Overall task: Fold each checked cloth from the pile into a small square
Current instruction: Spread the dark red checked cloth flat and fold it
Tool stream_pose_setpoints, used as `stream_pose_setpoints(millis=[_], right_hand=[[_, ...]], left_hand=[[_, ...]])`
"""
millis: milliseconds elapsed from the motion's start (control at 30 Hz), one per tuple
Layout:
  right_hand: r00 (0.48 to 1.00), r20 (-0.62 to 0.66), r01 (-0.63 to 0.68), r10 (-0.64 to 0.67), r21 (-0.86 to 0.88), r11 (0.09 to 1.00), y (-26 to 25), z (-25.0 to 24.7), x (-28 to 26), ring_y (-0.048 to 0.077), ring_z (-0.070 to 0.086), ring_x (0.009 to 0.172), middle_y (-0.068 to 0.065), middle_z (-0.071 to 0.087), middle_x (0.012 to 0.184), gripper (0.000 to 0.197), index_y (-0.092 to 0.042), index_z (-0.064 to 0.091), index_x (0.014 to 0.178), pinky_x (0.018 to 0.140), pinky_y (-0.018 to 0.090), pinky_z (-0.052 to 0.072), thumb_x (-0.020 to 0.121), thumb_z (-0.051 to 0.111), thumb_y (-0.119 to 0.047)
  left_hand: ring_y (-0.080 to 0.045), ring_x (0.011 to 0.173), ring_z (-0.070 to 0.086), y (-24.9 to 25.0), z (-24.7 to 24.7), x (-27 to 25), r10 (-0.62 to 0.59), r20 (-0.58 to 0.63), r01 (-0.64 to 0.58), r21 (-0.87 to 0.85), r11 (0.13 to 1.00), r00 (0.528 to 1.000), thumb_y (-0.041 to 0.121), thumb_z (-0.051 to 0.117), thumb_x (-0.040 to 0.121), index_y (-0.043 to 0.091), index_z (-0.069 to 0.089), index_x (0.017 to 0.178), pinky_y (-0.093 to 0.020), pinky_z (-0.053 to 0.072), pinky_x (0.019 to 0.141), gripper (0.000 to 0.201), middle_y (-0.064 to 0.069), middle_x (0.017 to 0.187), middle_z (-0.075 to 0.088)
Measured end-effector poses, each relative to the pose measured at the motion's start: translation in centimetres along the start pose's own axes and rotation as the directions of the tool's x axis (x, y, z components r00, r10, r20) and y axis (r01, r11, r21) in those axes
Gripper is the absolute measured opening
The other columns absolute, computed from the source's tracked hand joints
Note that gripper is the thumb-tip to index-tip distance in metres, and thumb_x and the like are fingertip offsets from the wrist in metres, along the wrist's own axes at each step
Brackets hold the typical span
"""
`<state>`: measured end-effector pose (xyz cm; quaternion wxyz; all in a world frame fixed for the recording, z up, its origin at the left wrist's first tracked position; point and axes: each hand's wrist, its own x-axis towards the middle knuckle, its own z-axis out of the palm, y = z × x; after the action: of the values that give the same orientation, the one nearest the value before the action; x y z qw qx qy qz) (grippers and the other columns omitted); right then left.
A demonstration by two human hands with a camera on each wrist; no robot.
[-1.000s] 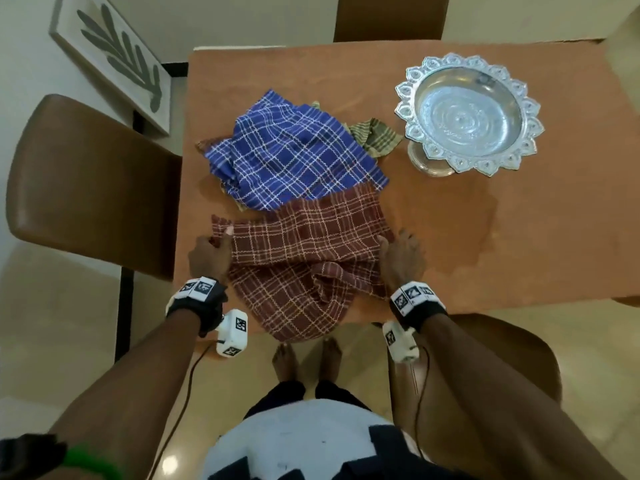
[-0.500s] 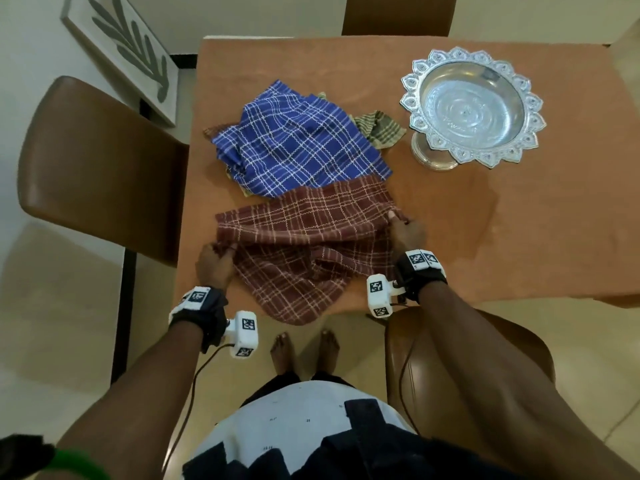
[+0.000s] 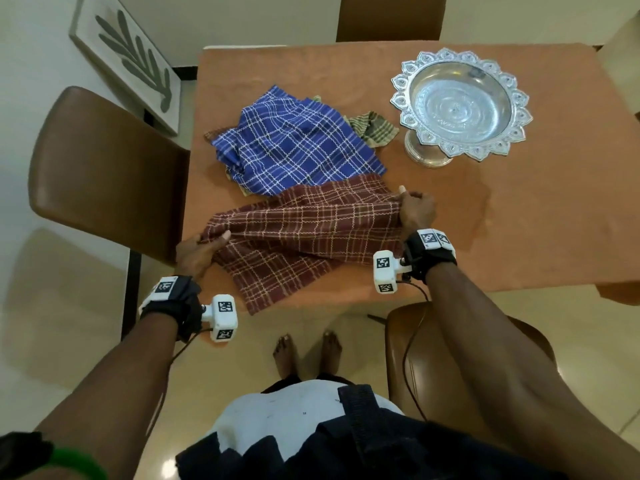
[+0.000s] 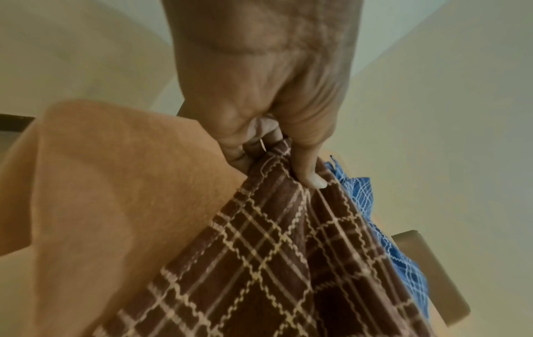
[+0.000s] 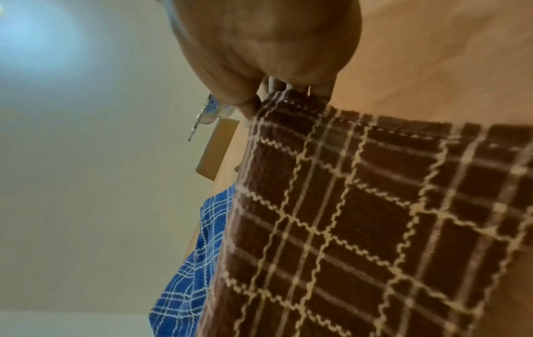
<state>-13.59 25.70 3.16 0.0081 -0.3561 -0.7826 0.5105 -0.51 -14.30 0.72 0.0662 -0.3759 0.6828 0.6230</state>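
Note:
A maroon checked cloth (image 3: 304, 233) lies rumpled at the table's near edge, one part hanging over it. My left hand (image 3: 202, 245) pinches its left corner (image 4: 277, 159) between thumb and curled fingers. At the right, my right hand (image 3: 414, 209) pinches the far right corner (image 5: 285, 98), and the edge between the two hands is pulled taut. Behind it lies the pile: a blue checked cloth (image 3: 294, 143) on top, with an olive checked cloth (image 3: 375, 128) poking out at the right. The blue cloth (image 4: 383, 228) also shows beside the maroon one (image 5: 190, 273) in both wrist views.
A silver pedestal bowl (image 3: 460, 105) stands at the back right of the orange table (image 3: 519, 220). Brown chairs stand at the left (image 3: 104, 174), at the far side (image 3: 389, 15) and at the near right (image 3: 450, 358). My bare feet (image 3: 306, 351) are below the table's edge.
Both hands took hold of the maroon cloth's corners. The right hand moved away from me to the far right corner, the left hand shifted left, and the edge between them is now stretched.

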Motion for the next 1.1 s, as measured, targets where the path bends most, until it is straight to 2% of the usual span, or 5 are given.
stream_pose_setpoints(millis=[167,367,567,800,1100], right_hand=[[0.991,0.029,0.131,-0.133,0.070,0.989,-1.3,-0.6,0.4,0.020,0.065,0.085,0.006,0.074,0.094,0.023,-0.014,0.075,0.093,0.081,0.035,0.054,0.088,0.068,-0.035],[0.973,0.031,0.223,-0.228,0.112,0.968,-3.5,-1.0,1.1,0.020,0.066,0.081,0.004,0.073,0.085,0.020,-0.013,0.076,0.089,0.084,0.042,0.057,0.086,0.066,-0.030],[0.950,0.096,0.282,-0.298,0.146,0.948,-8.4,-1.4,1.4,0.019,0.062,0.072,-0.002,0.066,0.069,0.018,-0.020,0.070,0.069,0.072,0.038,0.053,0.080,0.066,-0.034],[0.898,0.087,0.359,-0.432,0.426,0.831,-15.0,-3.6,-0.9,0.019,0.067,0.067,0.002,0.069,0.069,0.011,-0.011,0.071,0.081,0.068,0.038,0.058,0.085,0.069,-0.022],[0.973,0.178,0.134,-0.148,0.085,0.987,4.5,-3.9,-2.2,0.025,0.074,0.069,0.009,0.075,0.074,0.050,-0.011,0.068,0.078,0.064,0.052,0.061,0.061,0.087,-0.054]], left_hand=[[-0.020,0.105,0.065,2.8,-1.4,-0.5,0.012,0.039,-0.010,-0.049,0.999,0.999,0.039,0.067,0.091,0.011,0.065,0.121,-0.036,0.052,0.094,0.041,-0.004,0.105,0.070],[-0.019,0.111,0.064,5.7,-2.4,-0.2,0.032,0.011,-0.031,-0.061,0.998,0.999,0.041,0.072,0.087,0.007,0.066,0.120,-0.033,0.050,0.094,0.048,-0.007,0.115,0.070],[-0.007,0.074,0.060,10.5,-3.2,-0.9,0.136,-0.055,-0.144,-0.188,0.972,0.989,0.029,0.064,0.090,0.017,0.069,0.088,-0.022,0.047,0.074,0.013,0.006,0.077,0.069],[-0.006,0.067,0.061,15.3,-3.6,-2.7,0.286,-0.162,-0.317,-0.218,0.923,0.944,0.029,0.061,0.086,0.019,0.070,0.084,-0.017,0.048,0.062,0.015,0.004,0.078,0.067],[-0.022,0.081,0.063,0.3,-4.9,-3.1,-0.048,0.161,-0.029,0.447,0.894,0.986,0.016,0.076,0.085,0.007,0.068,0.089,-0.032,0.052,0.074,0.013,-0.021,0.104,0.069]])
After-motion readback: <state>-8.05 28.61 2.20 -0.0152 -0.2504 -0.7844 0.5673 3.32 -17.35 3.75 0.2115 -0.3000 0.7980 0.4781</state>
